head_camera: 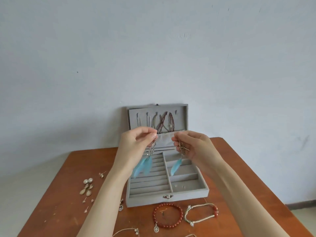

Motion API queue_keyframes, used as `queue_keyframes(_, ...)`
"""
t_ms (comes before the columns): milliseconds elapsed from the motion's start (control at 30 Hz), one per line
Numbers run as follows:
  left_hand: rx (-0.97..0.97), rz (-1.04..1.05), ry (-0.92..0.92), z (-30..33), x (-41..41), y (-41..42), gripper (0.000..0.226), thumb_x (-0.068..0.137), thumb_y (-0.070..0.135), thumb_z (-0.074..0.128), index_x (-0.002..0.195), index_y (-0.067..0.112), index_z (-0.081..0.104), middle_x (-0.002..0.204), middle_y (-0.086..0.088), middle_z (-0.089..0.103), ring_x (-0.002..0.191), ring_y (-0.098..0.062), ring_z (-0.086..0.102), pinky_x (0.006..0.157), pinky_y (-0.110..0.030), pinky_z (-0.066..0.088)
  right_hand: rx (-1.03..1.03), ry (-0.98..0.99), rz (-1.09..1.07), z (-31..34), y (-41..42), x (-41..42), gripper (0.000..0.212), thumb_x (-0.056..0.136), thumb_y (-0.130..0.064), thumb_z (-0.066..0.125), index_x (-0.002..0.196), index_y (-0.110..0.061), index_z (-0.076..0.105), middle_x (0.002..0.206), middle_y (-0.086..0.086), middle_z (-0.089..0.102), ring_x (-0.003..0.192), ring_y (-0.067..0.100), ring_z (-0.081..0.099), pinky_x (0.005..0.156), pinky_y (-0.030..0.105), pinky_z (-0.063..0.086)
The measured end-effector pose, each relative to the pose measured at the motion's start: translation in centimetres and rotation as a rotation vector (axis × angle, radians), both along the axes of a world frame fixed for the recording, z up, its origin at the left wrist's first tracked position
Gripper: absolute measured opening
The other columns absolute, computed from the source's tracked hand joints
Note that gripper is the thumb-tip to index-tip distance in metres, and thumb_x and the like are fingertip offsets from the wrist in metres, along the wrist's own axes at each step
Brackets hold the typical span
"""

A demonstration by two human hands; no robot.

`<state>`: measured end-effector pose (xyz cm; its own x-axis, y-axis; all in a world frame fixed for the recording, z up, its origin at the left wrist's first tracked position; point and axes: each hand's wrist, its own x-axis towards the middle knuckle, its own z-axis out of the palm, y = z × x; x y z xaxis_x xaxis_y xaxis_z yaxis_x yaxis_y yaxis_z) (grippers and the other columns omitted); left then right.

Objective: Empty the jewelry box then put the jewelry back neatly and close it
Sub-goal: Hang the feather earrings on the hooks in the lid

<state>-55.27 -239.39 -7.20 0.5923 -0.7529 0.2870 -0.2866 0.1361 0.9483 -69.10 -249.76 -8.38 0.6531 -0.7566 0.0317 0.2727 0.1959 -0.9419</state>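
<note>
Head view: a grey jewelry box (168, 190) stands open on a brown wooden table (61, 211), its lid (157, 117) upright against the pale wall. Inside the lid hang several necklaces (164, 123), dark beaded and thin metal ones; their exact number is hard to tell. The tray is split into a left bank of narrow ring rows and four compartments on the right; the nearest right compartment holds two small pale bits, too small to identify. Above the tray, the left hand (136, 142) pinches one blue feather earring (145, 162) by its hook, and the right hand (191, 144) pinches a second feather earring (176, 166) the same way, both dangling clear of the box. In front of the box lie two bracelets: a red beaded bracelet (166, 217) and a woven cord bracelet (201, 214). To the left sits a cluster of pearl and drop earrings (87, 187) with a few scattered studs.
</note>
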Motion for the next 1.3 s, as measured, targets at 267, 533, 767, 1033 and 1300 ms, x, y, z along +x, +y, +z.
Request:
queue_keyframes(267, 0.020, 0.071, -0.015, 1.3, -0.5, -7.2, 0.020, 0.082, 0.006, 0.066, 0.073, 0.024, 0.068, 0.065, 0.005, 0.068, 0.056, -0.003, 0.062, 0.066, -0.014, 0.052, -0.028, 0.031, -0.314, -0.7, -7.0, 0.6, 0.010, 0.083, 0.004, 0.057, 0.080, -0.005, 0.063, 0.065, 0.005, 0.062, 0.054, 0.011, 0.050, 0.052, 0.020, 0.037)
queue_keyframes(533, 0.005, 0.253, -0.014, 0.7, -0.9, -14.4, 0.012, 0.079, 0.000, 0.065, 0.077, 0.011, 0.064, 0.067, 0.001, 0.065, 0.055, -0.012, 0.063, 0.056, -0.009, 0.049, -0.173, 0.182, -0.424, -3.3, -11.2, 2.2, 0.010, 0.086, -0.017, 0.062, 0.081, -0.017, 0.070, 0.067, -0.008, 0.062, 0.060, 0.004, 0.049, 0.059, 0.017, 0.037)
queue_keyframes(767, -0.042, 0.448, -0.183, -0.9, -1.8, -16.2, 0.011, 0.080, 0.011, 0.067, 0.073, 0.017, 0.061, 0.068, -0.001, 0.066, 0.069, -0.022, 0.065, 0.072, -0.032, 0.051, -0.301, 0.285, -0.253, -5.0, -11.4, 3.3, 0.016, 0.087, -0.024, 0.059, 0.084, -0.011, 0.068, 0.066, 0.007, 0.047, 0.059, 0.015, 0.038, 0.055, 0.025, 0.031)
queue_keyframes(1033, -0.132, 0.594, 0.034, -1.0, -3.3, -17.4, 0.027, 0.079, 0.012, 0.066, 0.064, 0.028, 0.052, 0.064, 0.002, 0.064, 0.073, -0.026, 0.066, 0.076, -0.043, 0.052, -0.284, 0.231, -0.249, -5.5, -11.5, 3.3, 0.016, 0.087, -0.025, 0.060, 0.091, -0.012, 0.069, 0.066, 0.009, 0.047, 0.058, 0.015, 0.041, 0.055, 0.023, 0.033)
queue_keyframes(1300, 0.001, 0.551, -0.138, -1.1, -2.7, -16.8, 0.012, 0.081, 0.011, 0.065, 0.069, 0.014, 0.065, 0.063, -0.002, 0.064, 0.070, -0.021, 0.064, 0.068, -0.025, 0.046, -0.301, 0.197, -0.233, -5.9, -11.7, 3.6, 0.035, 0.067, -0.046, 0.058, 0.079, -0.015, 0.067, 0.073, 0.030, 0.056, 0.066, 0.018, 0.047, 0.067, 0.033, 0.040)
